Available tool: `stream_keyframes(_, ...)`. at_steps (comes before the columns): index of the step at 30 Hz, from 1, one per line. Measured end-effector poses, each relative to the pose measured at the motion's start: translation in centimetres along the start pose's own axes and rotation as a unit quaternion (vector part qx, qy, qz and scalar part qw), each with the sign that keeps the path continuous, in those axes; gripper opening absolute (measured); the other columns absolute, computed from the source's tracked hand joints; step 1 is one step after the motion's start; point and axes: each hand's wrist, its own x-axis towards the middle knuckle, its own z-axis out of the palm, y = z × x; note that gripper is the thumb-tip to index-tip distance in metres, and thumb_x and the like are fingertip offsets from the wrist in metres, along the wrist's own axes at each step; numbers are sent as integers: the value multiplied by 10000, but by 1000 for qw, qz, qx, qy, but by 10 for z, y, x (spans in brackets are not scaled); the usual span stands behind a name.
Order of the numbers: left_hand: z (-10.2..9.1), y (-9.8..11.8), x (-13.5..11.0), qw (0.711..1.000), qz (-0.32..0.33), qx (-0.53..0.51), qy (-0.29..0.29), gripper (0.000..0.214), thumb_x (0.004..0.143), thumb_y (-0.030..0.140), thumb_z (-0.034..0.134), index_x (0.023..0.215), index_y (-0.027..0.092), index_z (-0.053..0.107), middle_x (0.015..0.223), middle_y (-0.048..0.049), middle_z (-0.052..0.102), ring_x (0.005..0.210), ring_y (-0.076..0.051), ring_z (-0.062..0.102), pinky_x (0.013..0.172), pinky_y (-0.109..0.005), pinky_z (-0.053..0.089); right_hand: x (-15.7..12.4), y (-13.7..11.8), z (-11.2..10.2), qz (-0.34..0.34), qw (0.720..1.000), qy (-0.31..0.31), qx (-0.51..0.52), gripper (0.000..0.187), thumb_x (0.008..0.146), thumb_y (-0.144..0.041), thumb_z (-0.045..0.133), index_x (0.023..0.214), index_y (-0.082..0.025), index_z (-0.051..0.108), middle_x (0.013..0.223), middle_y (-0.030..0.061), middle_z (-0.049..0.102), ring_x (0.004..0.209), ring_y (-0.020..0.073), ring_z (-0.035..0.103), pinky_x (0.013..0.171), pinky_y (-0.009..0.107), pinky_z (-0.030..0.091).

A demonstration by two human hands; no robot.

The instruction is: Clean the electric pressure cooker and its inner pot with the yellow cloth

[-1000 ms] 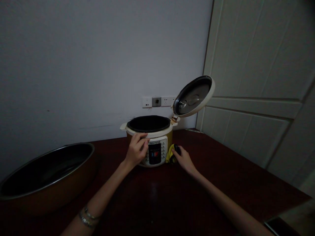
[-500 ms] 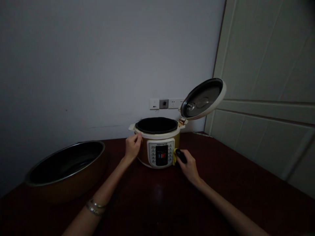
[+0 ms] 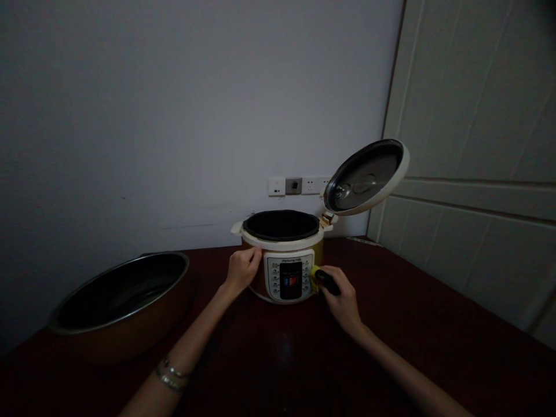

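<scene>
An electric pressure cooker (image 3: 258,237) with a white rim, golden-brown sides and a front button panel stands on the table, its lid (image 3: 365,179) raised to the right. My left hand (image 3: 244,267) is closed, its curled fingers against the front left of the cooker just below the rim. My right hand (image 3: 344,294) is closed round the black handle of a scrubber (image 3: 328,282). The scrubber's yellow head touches the cooker's front beside the right edge of the panel; my fingers and the handle partly hide it.
A large brown pan (image 3: 125,330) with a dark inside and metal rim stands at the left on the dark red table (image 3: 278,353). Wall sockets (image 3: 310,185) sit behind the cooker. A pale panelled door (image 3: 469,150) stands along the right.
The view has shifted slightly, so everything sits a little further right and lower. My left hand has slipped a little lower on the cooker. My right hand keeps the scrubber by the panel.
</scene>
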Motion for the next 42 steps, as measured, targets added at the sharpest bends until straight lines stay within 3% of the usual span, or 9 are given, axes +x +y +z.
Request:
stream_keyframes(3, -7, -8, 6, 998, -16, -2, 65, 383, 909, 343, 388, 622, 171, 574, 555, -13, 562, 503, -120, 502, 515, -236, 353, 28, -17, -3, -83, 996, 17, -31, 311, 792, -123, 503, 1084, -211, 565, 1067, 101, 569, 996, 238, 539, 842, 405, 442)
stream_keyframes(7, -17, -21, 17, 986, 12, -22, 163, 231, 884, 260, 442, 999, 158, 614, 982, -95, 654, 898, -182, 609, 707, -290, 496, 64, -53, 18, -233, 961, -39, -142, 380, 760, -71, 498, 1111, -192, 579, 1080, 99, 588, 1009, 253, 491, 818, 411, 374)
stream_keyframes(12, -14, -39, 21, 993, 74, -24, 93, 381, 852, 139, 425, 1207, 173, 562, 1266, -118, 580, 1199, -203, 514, 1023, -436, 403, 69, -91, 76, -363, 886, -141, -252, 184, 901, -179, 455, 985, -181, 619, 982, 68, 634, 918, 213, 494, 746, 369, 336)
stream_keyframes(15, -9, -47, 18, 995, 69, -42, 54, 422, 850, 114, 404, 1238, 185, 551, 1286, -104, 572, 1208, -189, 513, 1032, -430, 406, 66, -96, 87, -379, 869, -166, -273, 171, 910, -175, 452, 922, -160, 622, 948, 67, 640, 898, 206, 499, 738, 360, 330)
stream_keyframes(21, -2, -53, 10, 993, 45, -71, 85, 460, 861, 99, 372, 1288, 189, 516, 1323, -98, 543, 1233, -183, 491, 1057, -427, 381, 65, -82, 42, -332, 910, -65, -241, 257, 909, -182, 439, 1095, -201, 615, 1042, 57, 664, 913, 199, 522, 764, 371, 292)
stream_keyframes(25, 2, -60, 9, 993, 41, -34, 109, 493, 822, 51, 374, 1272, 177, 529, 1371, -101, 492, 1286, -196, 429, 1079, -450, 350, 63, -86, 45, -331, 907, -49, -256, 255, 910, -177, 431, 1060, -177, 638, 982, 61, 679, 846, 192, 517, 757, 373, 293)
stream_keyframes(31, -2, -73, 13, 995, 67, -6, 77, 647, 676, -53, 352, 1252, 162, 550, 1316, -89, 550, 1270, -199, 448, 1083, -453, 357, 31, -86, 80, -395, 862, -132, -288, 260, 910, -107, 404, 979, -113, 654, 887, 88, 653, 792, 191, 502, 654, 335, 323)
stream_keyframes(38, -10, -76, 15, 997, 57, -23, 48, 732, 591, -91, 333, 1220, 185, 586, 1290, -49, 575, 1245, -188, 478, 1096, -450, 350, -18, -59, 82, -433, 836, -220, -255, 200, 879, -72, 467, 823, -120, 653, 813, 88, 623, 751, 180, 509, 644, 321, 369)
stream_keyframes(42, -12, -74, 15, 998, 44, -15, 34, 754, 569, -100, 323, 1221, 172, 586, 1298, -46, 569, 1253, -174, 469, 1105, -417, 339, -14, -65, 119, -401, 800, -336, -293, 145, 854, -109, 535, 810, -111, 673, 839, 93, 628, 863, 195, 533, 687, 311, 409)
